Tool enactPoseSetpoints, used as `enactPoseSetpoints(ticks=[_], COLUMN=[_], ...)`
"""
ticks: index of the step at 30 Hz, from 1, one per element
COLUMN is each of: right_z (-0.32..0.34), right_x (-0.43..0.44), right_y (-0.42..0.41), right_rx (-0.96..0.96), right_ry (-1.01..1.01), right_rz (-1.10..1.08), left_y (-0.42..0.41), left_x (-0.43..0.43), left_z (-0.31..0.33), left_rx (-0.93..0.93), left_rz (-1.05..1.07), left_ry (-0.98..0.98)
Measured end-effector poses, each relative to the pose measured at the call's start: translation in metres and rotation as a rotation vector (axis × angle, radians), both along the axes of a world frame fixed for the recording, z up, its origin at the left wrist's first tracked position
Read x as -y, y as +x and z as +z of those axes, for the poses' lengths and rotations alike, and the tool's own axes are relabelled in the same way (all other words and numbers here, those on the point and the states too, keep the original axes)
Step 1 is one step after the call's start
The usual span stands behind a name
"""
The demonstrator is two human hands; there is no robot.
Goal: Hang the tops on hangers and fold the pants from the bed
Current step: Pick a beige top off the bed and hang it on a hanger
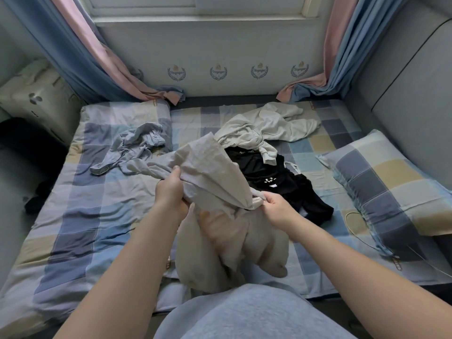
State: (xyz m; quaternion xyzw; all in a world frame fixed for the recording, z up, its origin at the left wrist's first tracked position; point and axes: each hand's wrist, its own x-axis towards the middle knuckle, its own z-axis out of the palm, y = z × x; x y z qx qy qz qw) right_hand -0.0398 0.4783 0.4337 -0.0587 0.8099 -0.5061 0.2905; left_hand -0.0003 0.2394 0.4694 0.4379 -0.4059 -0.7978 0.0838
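I hold a beige garment [210, 172] lifted above the middle of the checked bed [80, 216]. My left hand [171, 189] grips a bunch of its cloth, thumb on top. My right hand [276, 204] pinches a gathered edge of the same garment. Its lower part hangs down toward my body. Behind it lies black clothing with white print [281, 182]. A light grey-white garment [271, 128] is crumpled further back. A blue-grey garment [132, 148] lies at the back left. No hanger is in view.
A checked pillow [391, 184] lies at the right with a thin cable [352, 223] beside it, another pillow [122, 113] at the back left. Pink and blue curtains [102, 59] hang on both sides of the window. A padded grey headboard [415, 94] stands at the right.
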Motion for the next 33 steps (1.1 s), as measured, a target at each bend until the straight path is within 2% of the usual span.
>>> enactPoseSetpoints(ticks=[4,6,9,11,14,15,17,20,22,26,30,33], right_z=[0.015,0.024,0.044,0.059,0.080,0.085,0.089,0.082,0.066,0.017,-0.022,-0.036], right_x=[0.007,0.009,0.014,0.020,0.028,0.030,0.032,0.026,0.015,-0.015,-0.023,-0.016], right_y=[-0.003,-0.005,-0.010,-0.013,-0.019,-0.021,-0.025,-0.025,-0.019,0.007,0.037,0.051], right_rx=[-0.064,-0.089,-0.142,-0.147,-0.089,-0.060,-0.035,-0.090,-0.079,0.006,0.264,0.361], right_ry=[0.005,-0.019,-0.082,-0.150,-0.279,-0.313,-0.362,-0.350,-0.258,0.079,0.052,0.199], right_rz=[-0.028,-0.051,-0.043,-0.037,-0.089,-0.119,-0.157,-0.137,-0.050,0.113,0.103,0.168], left_y=[0.006,0.010,0.016,0.019,0.023,0.024,0.024,0.019,0.016,0.011,0.006,0.006], left_x=[-0.007,-0.016,-0.032,-0.046,-0.070,-0.078,-0.087,-0.083,-0.072,-0.051,-0.042,-0.043], left_z=[-0.012,-0.015,-0.011,-0.007,-0.015,-0.020,-0.025,-0.027,-0.025,-0.021,-0.008,0.000], left_rx=[0.088,0.114,-0.066,-0.191,-0.300,-0.303,-0.271,-0.220,-0.196,-0.093,-0.111,-0.149], left_rz=[-0.194,-0.372,-0.616,-0.834,-1.028,-1.022,-0.930,-0.750,-0.586,-0.304,-0.172,-0.123], left_ry=[-0.137,-0.385,-0.717,-0.754,-0.565,-0.542,-0.623,-0.688,-0.612,-0.420,-0.176,-0.073])
